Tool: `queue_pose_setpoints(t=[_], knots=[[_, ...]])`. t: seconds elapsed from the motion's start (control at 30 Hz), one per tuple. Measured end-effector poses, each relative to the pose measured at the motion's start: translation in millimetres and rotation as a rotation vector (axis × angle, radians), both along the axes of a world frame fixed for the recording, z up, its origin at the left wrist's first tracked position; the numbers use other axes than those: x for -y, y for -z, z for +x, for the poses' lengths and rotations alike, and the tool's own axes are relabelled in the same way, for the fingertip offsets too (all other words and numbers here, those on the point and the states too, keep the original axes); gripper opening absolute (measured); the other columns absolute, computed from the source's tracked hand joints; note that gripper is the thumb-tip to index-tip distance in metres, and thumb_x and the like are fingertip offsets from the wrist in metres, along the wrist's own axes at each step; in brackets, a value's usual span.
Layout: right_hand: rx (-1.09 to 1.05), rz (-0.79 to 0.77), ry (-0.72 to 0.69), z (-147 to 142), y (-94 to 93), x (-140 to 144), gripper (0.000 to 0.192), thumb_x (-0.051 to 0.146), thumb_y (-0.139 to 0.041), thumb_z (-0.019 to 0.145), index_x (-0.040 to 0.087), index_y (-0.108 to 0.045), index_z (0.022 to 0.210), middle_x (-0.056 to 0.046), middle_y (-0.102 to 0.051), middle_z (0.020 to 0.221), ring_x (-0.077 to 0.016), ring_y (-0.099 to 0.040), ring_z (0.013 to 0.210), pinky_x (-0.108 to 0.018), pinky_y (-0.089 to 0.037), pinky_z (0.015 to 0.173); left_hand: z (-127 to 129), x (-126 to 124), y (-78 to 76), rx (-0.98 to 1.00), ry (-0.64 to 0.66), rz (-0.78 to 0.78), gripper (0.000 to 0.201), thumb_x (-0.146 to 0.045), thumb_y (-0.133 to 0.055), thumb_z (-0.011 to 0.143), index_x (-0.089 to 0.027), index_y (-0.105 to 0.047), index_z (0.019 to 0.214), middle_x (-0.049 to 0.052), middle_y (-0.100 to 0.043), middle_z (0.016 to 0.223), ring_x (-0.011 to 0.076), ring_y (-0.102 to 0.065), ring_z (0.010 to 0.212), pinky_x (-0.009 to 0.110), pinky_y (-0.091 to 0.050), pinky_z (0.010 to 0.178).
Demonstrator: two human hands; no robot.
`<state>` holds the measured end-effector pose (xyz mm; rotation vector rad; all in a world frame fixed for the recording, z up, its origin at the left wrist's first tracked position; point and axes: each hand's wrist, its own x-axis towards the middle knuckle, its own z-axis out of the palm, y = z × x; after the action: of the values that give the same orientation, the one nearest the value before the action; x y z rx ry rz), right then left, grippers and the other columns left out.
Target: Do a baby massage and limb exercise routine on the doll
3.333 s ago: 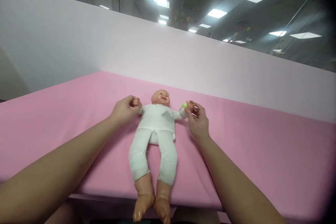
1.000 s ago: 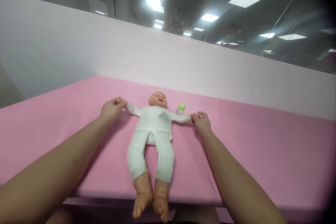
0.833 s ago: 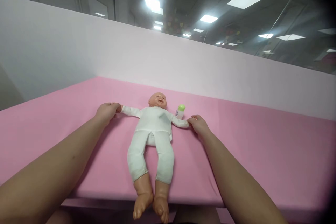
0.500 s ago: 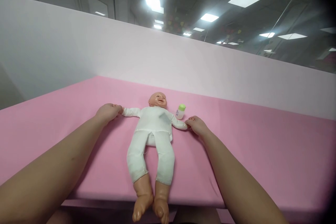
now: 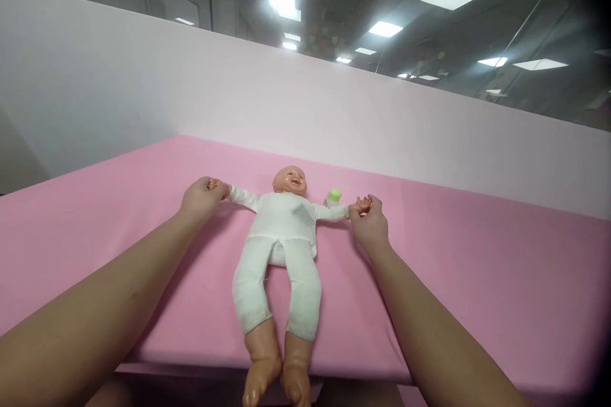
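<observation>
At the bottom centre of the frame, the baby doll [image 5: 279, 248] lies on its back on the pink table [image 5: 477, 292], its bare feet over the near edge. Mid-frame, your left hand [image 5: 200, 198] is closed around one doll fist and your right hand [image 5: 370, 224] pinches the other, so both arms are spread wide; folding them back in looks undone. Just behind, a green-capped bottle [image 5: 333, 197] stands by the doll's shoulder.
</observation>
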<state>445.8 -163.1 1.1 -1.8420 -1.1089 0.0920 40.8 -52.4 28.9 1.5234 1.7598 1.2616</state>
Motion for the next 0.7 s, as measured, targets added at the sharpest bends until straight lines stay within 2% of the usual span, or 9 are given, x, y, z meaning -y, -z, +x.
queue_pose_setpoints(t=[0.1, 0.2, 0.33, 0.43, 0.57, 0.7], knots=[[0.003, 0.206, -0.147, -24.7, -4.0, 6.7, 0.077, 0.050, -0.068, 0.092, 0.021, -0.039, 0.157, -0.014, -0.069, 0.131, -0.0274, -0.073, 0.099, -0.040, -0.059, 0.085, 17.0, 19.7, -9.5, -0.053, 0.095, 0.152, 0.029, -0.047, -0.070, 0.081, -0.025, -0.069, 0.100, 0.001, -0.075, 0.094, 0.0203, -0.067, 0.082, 0.031, -0.049, 0.071], [0.127, 0.310, -0.351, -51.2, -0.9, 8.5, 0.072, 0.043, -0.073, 0.090, 0.022, -0.046, 0.153, -0.011, -0.071, 0.124, -0.0262, -0.071, 0.098, -0.041, -0.060, 0.085, 39.0, 40.4, -13.8, -0.145, 0.253, 0.276, 0.029, -0.049, -0.070, 0.086, -0.026, -0.070, 0.103, 0.000, -0.075, 0.099, 0.0199, -0.068, 0.088, 0.031, -0.050, 0.078], [0.459, 0.269, -0.623, -73.7, 4.0, 8.6, 0.036, 0.020, -0.070, 0.090, 0.025, -0.070, 0.125, -0.007, -0.073, 0.116, -0.0278, -0.066, 0.108, -0.046, -0.056, 0.098, 56.3, 55.4, -16.7, -0.546, 0.575, 0.361, 0.026, -0.046, -0.067, 0.088, -0.025, -0.073, 0.103, 0.004, -0.072, 0.102, 0.0226, -0.066, 0.091, 0.034, -0.048, 0.078], [0.584, 0.238, -0.723, -77.7, 2.3, 10.4, 0.031, 0.012, -0.067, 0.090, 0.027, -0.075, 0.116, -0.007, -0.072, 0.117, -0.0280, -0.063, 0.112, -0.046, -0.053, 0.103, 55.4, 57.9, -20.5, -0.802, 0.746, 0.380, 0.023, -0.037, -0.057, 0.095, -0.025, -0.075, 0.101, 0.007, -0.068, 0.098, 0.0232, -0.066, 0.090, 0.034, -0.047, 0.076], [0.636, 0.212, -0.762, -75.5, -1.4, 12.6, 0.033, 0.012, -0.067, 0.091, 0.026, -0.076, 0.119, -0.007, -0.071, 0.123, -0.0286, -0.062, 0.111, -0.047, -0.052, 0.102, 51.9, 57.1, -21.2, -0.915, 0.780, 0.417, 0.028, -0.021, -0.053, 0.093, -0.027, -0.077, 0.106, 0.007, -0.069, 0.099, 0.0237, -0.067, 0.094, 0.033, -0.046, 0.076], [0.567, 0.166, -0.747, -76.6, -1.9, 12.2, 0.036, 0.010, -0.067, 0.088, 0.026, -0.074, 0.120, -0.006, -0.072, 0.124, -0.0289, -0.062, 0.114, -0.049, -0.049, 0.106, 56.0, 53.4, -13.8, -0.912, 0.724, 0.441, 0.028, -0.022, -0.051, 0.092, -0.026, -0.077, 0.103, 0.008, -0.067, 0.096, 0.0247, -0.065, 0.092, 0.035, -0.047, 0.078]])
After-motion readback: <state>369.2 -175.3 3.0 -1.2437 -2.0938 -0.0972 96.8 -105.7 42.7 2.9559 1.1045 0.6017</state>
